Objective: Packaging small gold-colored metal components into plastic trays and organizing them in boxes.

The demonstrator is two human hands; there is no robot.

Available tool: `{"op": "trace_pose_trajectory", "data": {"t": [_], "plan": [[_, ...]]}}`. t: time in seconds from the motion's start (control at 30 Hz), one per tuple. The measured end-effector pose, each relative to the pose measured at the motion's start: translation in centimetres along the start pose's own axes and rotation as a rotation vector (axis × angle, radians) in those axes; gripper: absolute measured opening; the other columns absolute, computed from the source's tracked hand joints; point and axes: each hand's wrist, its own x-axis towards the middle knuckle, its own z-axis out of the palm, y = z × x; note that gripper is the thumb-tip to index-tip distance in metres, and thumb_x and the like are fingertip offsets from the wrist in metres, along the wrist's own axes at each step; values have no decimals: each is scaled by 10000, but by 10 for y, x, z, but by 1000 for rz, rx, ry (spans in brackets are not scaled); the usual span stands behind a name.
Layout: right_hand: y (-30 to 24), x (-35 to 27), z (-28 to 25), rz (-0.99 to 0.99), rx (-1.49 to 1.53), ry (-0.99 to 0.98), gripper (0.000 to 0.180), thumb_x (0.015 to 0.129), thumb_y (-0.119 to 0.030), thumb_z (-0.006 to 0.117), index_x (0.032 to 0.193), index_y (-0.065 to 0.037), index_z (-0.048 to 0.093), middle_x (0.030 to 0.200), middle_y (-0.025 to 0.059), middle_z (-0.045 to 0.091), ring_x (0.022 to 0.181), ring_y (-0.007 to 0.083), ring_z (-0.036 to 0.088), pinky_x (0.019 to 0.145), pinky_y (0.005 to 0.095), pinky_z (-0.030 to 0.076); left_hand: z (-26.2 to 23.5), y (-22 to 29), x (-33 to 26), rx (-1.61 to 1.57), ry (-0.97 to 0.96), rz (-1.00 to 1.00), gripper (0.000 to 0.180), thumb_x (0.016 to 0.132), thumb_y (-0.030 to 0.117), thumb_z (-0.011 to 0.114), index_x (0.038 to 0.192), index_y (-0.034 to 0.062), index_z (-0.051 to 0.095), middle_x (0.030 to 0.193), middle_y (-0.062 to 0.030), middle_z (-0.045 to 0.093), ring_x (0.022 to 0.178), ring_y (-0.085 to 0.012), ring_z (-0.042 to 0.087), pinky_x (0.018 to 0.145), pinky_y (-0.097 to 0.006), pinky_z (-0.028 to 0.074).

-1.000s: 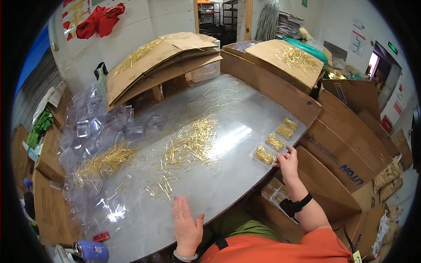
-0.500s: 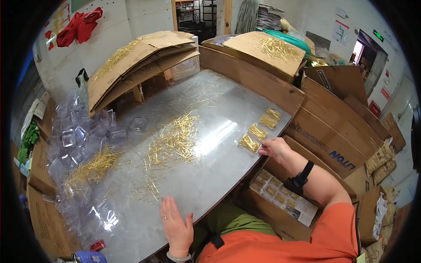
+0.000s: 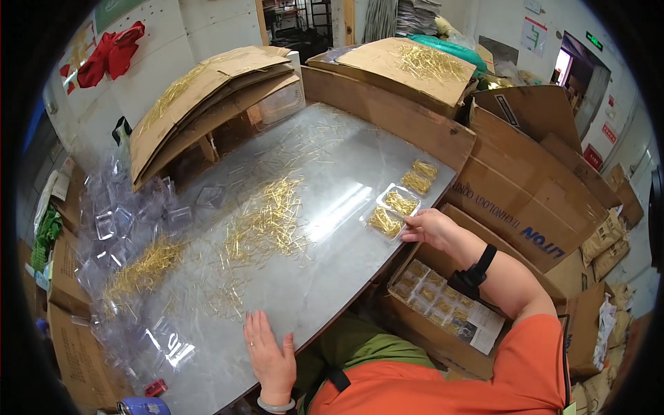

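Observation:
My right hand (image 3: 430, 228) is at the table's right edge, its thumb and fingertips pinched on the corner of the nearest clear plastic box (image 3: 385, 221). Thin gold-coloured metal pieces, like pins or clips, fill that box. A similar filled box (image 3: 401, 201) touches it on the far side, and further ones (image 3: 416, 182) continue the row. My left hand (image 3: 270, 356) lies flat by the table's near edge, fingers stretched out, holding nothing. Beyond it, a loose heap of gold pieces (image 3: 273, 214) covers the middle of the metal tabletop (image 3: 332, 270).
Empty clear plastic boxes (image 3: 121, 221) pile up on the left, beside another gold heap (image 3: 145, 270). Bent cardboard sheets (image 3: 207, 90) stand at the back. Below the right edge, an open carton (image 3: 443, 304) holds filled boxes. A blue can (image 3: 142, 406) stands lower left.
The whole view has shifted slightly. My right fingertips have closed on the nearest box's corner, and the clear rims of the two nearer boxes show more plainly. My left hand stays flat.

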Motion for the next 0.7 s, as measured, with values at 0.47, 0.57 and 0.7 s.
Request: {"op": "trace_pose_trajectory", "data": {"t": [0.47, 0.57, 0.7], "plan": [[9, 4, 29, 74, -316, -348, 203, 1008, -135, 626, 1000, 67, 648, 883, 126, 700, 757, 218, 738, 665, 303, 654, 14, 103, 100, -205, -288, 466, 550, 970, 169, 641, 1443, -32, 444, 1544, -259, 389, 1439, -447, 363, 1196, -520, 303], [4, 3, 35, 73, -328, -360, 218, 999, -148, 645, 1004, 70, 652, 883, 130, 702, 733, 216, 737, 640, 303, 653, 37, 108, 121, -157, -316, 461, 590, 982, 217, 634, 1468, -28, 408, 1546, -258, 384, 1435, -432, 375, 1193, -522, 310], [7, 4, 31, 65, -309, -378, 225, 996, -180, 666, 985, 43, 638, 847, 119, 705, 727, 209, 742, 623, 302, 647, 66, 109, 142, -90, -335, 479, 578, 995, 239, 615, 1464, -26, 407, 1536, -262, 395, 1430, -423, 388, 1186, -525, 322]]}}
